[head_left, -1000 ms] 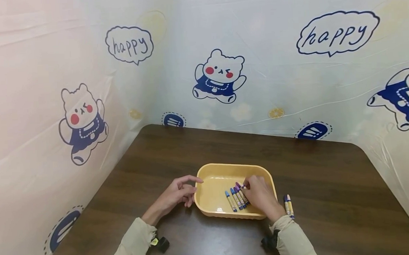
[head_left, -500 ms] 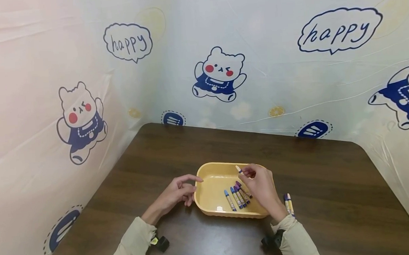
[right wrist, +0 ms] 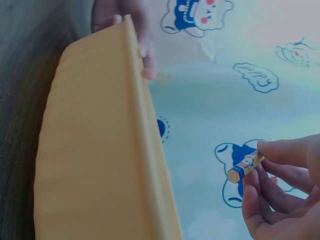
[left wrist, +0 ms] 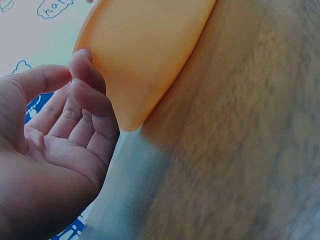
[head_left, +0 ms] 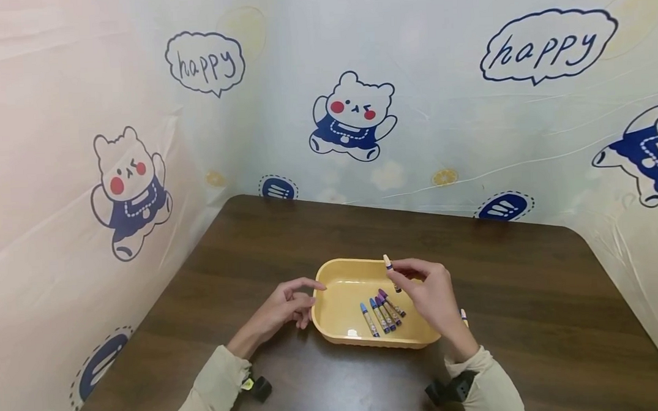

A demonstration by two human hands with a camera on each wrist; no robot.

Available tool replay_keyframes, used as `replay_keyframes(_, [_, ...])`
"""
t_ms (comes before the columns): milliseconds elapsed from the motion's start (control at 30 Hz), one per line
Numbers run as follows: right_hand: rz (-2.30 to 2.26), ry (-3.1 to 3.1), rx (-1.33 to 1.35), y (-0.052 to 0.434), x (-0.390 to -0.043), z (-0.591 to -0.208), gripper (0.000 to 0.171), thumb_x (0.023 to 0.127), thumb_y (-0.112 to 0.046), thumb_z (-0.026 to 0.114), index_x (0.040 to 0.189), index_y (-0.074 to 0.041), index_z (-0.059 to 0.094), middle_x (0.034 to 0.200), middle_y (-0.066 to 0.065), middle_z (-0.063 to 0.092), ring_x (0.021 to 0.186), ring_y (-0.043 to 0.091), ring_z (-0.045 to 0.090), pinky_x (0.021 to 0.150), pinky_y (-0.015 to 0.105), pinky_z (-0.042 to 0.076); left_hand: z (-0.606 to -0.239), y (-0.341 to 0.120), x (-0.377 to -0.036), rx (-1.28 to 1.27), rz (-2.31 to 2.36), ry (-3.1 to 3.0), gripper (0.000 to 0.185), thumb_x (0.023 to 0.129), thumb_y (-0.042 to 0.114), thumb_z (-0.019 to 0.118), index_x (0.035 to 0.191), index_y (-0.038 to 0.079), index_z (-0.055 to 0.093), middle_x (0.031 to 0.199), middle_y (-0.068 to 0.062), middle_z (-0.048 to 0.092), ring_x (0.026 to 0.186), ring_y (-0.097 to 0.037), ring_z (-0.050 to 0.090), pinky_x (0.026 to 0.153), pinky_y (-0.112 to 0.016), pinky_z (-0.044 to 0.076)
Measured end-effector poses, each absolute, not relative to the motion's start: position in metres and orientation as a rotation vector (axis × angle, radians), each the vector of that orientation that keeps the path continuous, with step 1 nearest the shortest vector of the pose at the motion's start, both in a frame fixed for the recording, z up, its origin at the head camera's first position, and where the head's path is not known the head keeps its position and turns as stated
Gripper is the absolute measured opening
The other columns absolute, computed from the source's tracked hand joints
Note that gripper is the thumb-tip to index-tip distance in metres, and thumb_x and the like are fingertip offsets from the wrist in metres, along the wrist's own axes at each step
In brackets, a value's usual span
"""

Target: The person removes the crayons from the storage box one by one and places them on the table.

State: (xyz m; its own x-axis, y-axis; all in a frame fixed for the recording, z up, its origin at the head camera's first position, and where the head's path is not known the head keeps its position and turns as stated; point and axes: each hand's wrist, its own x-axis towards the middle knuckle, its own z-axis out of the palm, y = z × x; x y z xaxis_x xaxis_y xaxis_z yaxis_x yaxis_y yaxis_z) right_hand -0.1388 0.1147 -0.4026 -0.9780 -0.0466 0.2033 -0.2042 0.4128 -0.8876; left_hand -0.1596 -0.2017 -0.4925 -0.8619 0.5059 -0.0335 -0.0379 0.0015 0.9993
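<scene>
A yellow tray stands on the table. My left hand holds its left rim, index finger over the edge and thumb on the outside; in the left wrist view the curled fingers lie against the tray wall. My right hand pinches a pale-tipped crayon between thumb and fingers, raised above the tray's right part. In the right wrist view the flat end of this crayon faces the camera. Several blue and purple crayons lie side by side in the tray.
To the right of the tray, another pale-tipped crayon lies on the dark wooden table, mostly hidden behind the right wrist. A printed curtain rises behind the table's back edge and along its sides.
My right hand has lifted the pale crayon up from the row in the tray and moved slightly right. The left hand stays at the left rim.
</scene>
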Motion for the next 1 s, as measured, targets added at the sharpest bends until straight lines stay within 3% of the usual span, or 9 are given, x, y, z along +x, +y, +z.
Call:
replay_keyframes(333, [1.925, -2.342, 0.225, 0.136, -0.121, -0.392, 0.026, 0.089, -0.017, 0.075, 0.107, 0.002, 0.074, 0.100, 0.014, 0.073, 0.084, 0.018, 0.070, 0.078, 0.028, 0.058, -0.491, -0.200, -0.160, 0.465, 1.920, 1.881, 0.036, 0.099, 0.003, 0.056, 0.134, -0.006, 0.052, 0.069, -0.010, 0.062, 0.055, -0.019, 0.056, 0.051, -0.026, 0.050])
replay_keyframes(567, [1.952, -2.340, 0.141, 0.153, -0.109, -0.387, 0.029, 0.090, -0.022, 0.075, 0.110, -0.001, 0.073, 0.101, 0.006, 0.074, 0.087, 0.016, 0.070, 0.080, 0.026, 0.057, -0.489, -0.199, -0.160, 0.456, 1.913, 1.891, 0.037, 0.099, 0.004, 0.057, 0.135, -0.005, 0.052, 0.069, -0.009, 0.062, 0.055, -0.018, 0.056, 0.052, -0.026, 0.051])
replay_keyframes(1000, [2.020, -2.243, -0.036, 0.194, -0.096, -0.402, 0.031, 0.088, -0.013, 0.077, 0.110, 0.007, 0.071, 0.095, 0.000, 0.076, 0.085, 0.010, 0.070, 0.077, 0.024, 0.056, -0.488, -0.199, -0.159, 0.477, 1.910, 1.892, 0.038, 0.100, 0.003, 0.055, 0.135, -0.009, 0.048, 0.069, -0.006, 0.063, 0.056, -0.016, 0.057, 0.053, -0.024, 0.050])
